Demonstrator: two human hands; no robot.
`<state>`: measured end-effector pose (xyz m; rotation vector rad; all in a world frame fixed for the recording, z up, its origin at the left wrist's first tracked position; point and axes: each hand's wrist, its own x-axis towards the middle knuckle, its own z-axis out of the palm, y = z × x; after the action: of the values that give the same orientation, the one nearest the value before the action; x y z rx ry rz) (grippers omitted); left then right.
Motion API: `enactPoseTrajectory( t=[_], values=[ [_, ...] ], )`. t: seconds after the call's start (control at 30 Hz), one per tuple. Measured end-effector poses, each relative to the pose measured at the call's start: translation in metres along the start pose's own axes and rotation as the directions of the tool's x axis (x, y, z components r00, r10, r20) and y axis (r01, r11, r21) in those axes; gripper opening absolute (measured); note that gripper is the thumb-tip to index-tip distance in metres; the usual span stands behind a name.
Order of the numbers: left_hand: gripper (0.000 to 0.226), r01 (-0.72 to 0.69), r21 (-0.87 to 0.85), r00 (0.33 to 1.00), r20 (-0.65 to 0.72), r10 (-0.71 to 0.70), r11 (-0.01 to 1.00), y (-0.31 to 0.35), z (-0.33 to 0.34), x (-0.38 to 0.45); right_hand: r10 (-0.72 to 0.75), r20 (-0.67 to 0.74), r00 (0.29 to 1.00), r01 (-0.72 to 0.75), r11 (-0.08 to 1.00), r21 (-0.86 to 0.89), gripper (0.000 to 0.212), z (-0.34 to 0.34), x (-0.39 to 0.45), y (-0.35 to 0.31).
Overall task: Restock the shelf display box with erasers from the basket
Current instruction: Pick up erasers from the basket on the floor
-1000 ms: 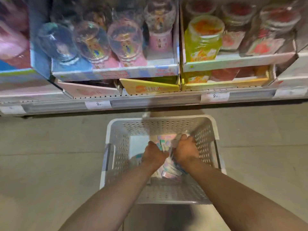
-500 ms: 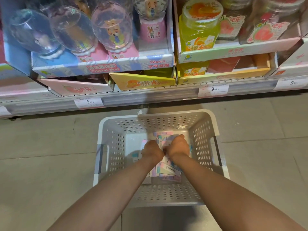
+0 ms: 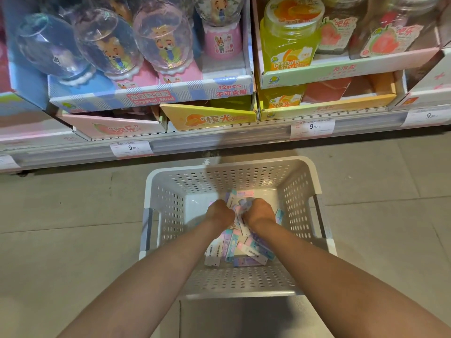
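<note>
both hands are down inside the basket (image 3: 300, 191) in the lower middle of the head view, and i see only their backs. left hand (image 3: 219, 212) sits left of centre, knuckles up, fingers curled under and dug into the pile of erasers (image 3: 238, 247); it seems to be clutching some, though i can't see the fingertips. right hand (image 3: 259, 211) is just beside it, nearly touching, also curled down into the pile, with pastel wrappers poking up between the two hands and past the far knuckles. how many each hand has, i can't tell.

the erasers are small flat packs in pink, mint and lilac sleeves, some showing barcodes, heaped loose on the basket floor, mostly toward the near and right side. the basket is white perforated plastic and stands on the grey tiled floor (image 3: 61, 240), just in front of the shelf edge (image 3: 219, 140).

across the top of the frame runs the shelf: at upper left a blue checked display box (image 3: 151, 93) with clear dome toys, at upper right a tray with a yellow jar (image 3: 289, 37). price tags (image 3: 312, 128) reading 9.90 hang on the rail.
</note>
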<state>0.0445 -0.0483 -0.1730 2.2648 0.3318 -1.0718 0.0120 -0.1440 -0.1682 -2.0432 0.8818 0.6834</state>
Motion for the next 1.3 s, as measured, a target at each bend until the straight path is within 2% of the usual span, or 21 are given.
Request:
enactPoseTrajectory(
  t=[0.13,0.2,0.3,0.53,0.7,0.87,1.03,1.13,1.3],
  values=[
    [0.034,0.012,-0.045,0.997,-0.073,-0.015,0.999,-0.002,-0.007,-0.003,-0.042,-0.072,0.997,0.037,0.996,-0.076,0.031,-0.007,-0.006,0.004],
    [0.036,0.03,-0.042,0.99,-0.136,-0.036,0.999,-0.007,-0.008,-0.003,-0.066,-0.07,0.995,0.053,0.985,-0.167,0.031,-0.01,-0.009,0.005],
    [0.033,0.061,-0.074,0.986,-0.15,-0.072,0.995,-0.012,-0.008,-0.002,-0.111,-0.037,0.993,0.097,0.957,-0.272,0.036,-0.01,-0.012,0.006],
    [0.025,0.058,-0.17,0.979,-0.184,-0.089,0.984,-0.003,0.006,-0.008,-0.191,-0.031,0.981,0.172,0.931,-0.321,0.049,0.001,-0.016,0.011],
    [0.028,0.055,-0.172,0.966,-0.24,-0.096,0.984,-0.002,0.013,-0.005,-0.21,-0.059,0.976,0.182,0.932,-0.312,0.026,0.006,-0.014,0.006],
    [0.033,0.103,-0.337,0.963,-0.202,-0.179,0.936,0.001,0.016,-0.002,-0.172,-0.089,0.981,0.14,0.946,-0.291,0.025,0.01,-0.011,0.004],
    [0.027,0.13,-0.466,0.964,-0.146,-0.221,0.875,-0.002,0.019,-0.004,-0.113,-0.085,0.99,0.095,0.977,-0.192,0.025,0.006,-0.007,0.004],
    [0.03,0.12,-0.448,0.958,-0.18,-0.221,0.886,-0.002,0.021,-0.007,-0.08,-0.047,0.996,0.072,0.987,-0.147,0.021,0.004,-0.006,0.004],
    [0.04,0.123,-0.366,0.961,-0.189,-0.203,0.922,-0.002,0.018,-0.004,-0.076,0.017,0.997,0.078,0.994,-0.077,0.031,0.003,-0.003,0.006]
  ],
)
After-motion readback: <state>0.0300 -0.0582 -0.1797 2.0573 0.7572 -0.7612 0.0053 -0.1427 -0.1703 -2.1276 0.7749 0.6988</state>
